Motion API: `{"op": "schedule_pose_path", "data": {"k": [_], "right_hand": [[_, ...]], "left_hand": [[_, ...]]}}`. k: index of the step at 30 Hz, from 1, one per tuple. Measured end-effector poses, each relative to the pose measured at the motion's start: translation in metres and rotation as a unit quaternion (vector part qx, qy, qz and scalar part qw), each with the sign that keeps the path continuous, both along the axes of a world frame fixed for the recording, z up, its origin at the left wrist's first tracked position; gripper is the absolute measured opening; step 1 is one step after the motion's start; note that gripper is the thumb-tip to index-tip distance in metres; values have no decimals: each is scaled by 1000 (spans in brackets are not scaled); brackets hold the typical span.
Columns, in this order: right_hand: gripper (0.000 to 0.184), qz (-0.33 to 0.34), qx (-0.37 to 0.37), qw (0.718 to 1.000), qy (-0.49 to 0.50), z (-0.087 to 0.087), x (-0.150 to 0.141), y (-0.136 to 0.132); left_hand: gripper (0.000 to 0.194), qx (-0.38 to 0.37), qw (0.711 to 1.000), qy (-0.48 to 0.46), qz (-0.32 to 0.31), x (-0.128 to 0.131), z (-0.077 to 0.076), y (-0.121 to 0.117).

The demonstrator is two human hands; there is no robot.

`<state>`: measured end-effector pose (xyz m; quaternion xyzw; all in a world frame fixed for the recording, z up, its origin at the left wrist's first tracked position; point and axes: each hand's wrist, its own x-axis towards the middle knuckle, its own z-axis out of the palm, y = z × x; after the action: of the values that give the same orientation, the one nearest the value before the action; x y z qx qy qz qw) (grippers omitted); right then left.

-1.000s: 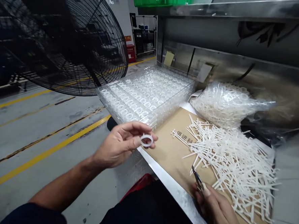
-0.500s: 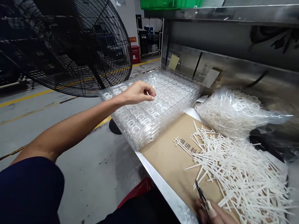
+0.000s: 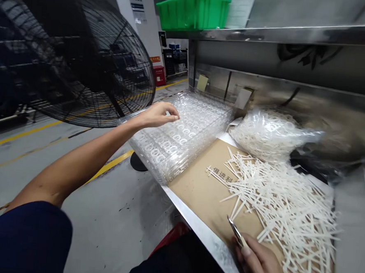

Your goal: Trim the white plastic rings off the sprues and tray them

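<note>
My left hand (image 3: 158,113) reaches out over a stack of clear plastic trays (image 3: 183,130) whose pockets hold white plastic rings. Its fingers are curled together, fingertips down near the tray; whether a ring is still in them I cannot make out. My right hand (image 3: 259,262) rests at the bench's near edge on a brown cardboard sheet (image 3: 204,191), closed round small metal cutters (image 3: 235,230) that point up and left. A heap of white plastic sprue sticks (image 3: 286,204) lies on the cardboard beside that hand.
A clear bag full of white rings (image 3: 271,133) lies behind the sticks. A large black floor fan (image 3: 73,51) stands at the left over a grey floor with yellow lines. A green bin (image 3: 194,11) sits on the steel shelf above the bench.
My left hand, which held a white ring near my body, has stretched out over the tray stack and stays there. My right hand has kept the cutters on the cardboard.
</note>
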<state>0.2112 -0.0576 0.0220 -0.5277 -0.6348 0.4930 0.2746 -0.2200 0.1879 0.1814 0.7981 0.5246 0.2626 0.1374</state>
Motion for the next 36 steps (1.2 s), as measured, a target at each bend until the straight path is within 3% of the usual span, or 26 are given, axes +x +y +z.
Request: {"op": "schedule_pose_path", "data": {"k": [3, 5, 8, 11, 13, 17, 20, 23, 25, 28, 32, 34, 36], "right_hand": [[31, 54, 155, 985, -48, 7, -6, -3], [29, 106, 269, 953, -94, 6, -10, -3], [26, 106, 303, 939, -127, -7, -10, 5], [27, 112, 328, 925, -153, -18, -10, 9], [29, 122, 346, 916, -162, -21, -11, 9], [39, 155, 366, 896, -199, -17, -13, 6], [45, 175, 372, 882, -229, -11, -9, 7], [48, 176, 363, 881, -246, -6, -4, 11], [49, 178, 349, 883, -259, -3, -1, 12], [50, 176, 346, 883, -264, -1, 2, 12], [52, 186, 359, 875, -266, 1, 4, 10], [53, 184, 362, 874, -266, 2, 3, 10], [54, 181, 365, 873, -270, 3, 3, 10]], "left_hand": [[41, 27, 1000, 2, -10, 19, 13, -13], [54, 48, 999, 17, -19, 40, 22, -17], [57, 61, 994, 69, -56, 88, 35, -18], [55, 66, 978, 64, -188, 161, 41, -27], [46, 55, 952, 57, -295, 219, 40, -37], [23, 59, 894, 85, -437, 340, 26, -61], [23, 87, 836, 137, -524, 429, 9, -84], [27, 96, 780, 253, -564, 507, -13, -99], [34, 85, 761, 330, -552, 548, -31, -104], [42, 64, 753, 389, -528, 586, -59, -105], [25, 32, 742, 413, -527, 600, -87, -105], [17, 22, 745, 399, -535, 596, -88, -105], [13, 17, 752, 363, -550, 587, -78, -101]]}}
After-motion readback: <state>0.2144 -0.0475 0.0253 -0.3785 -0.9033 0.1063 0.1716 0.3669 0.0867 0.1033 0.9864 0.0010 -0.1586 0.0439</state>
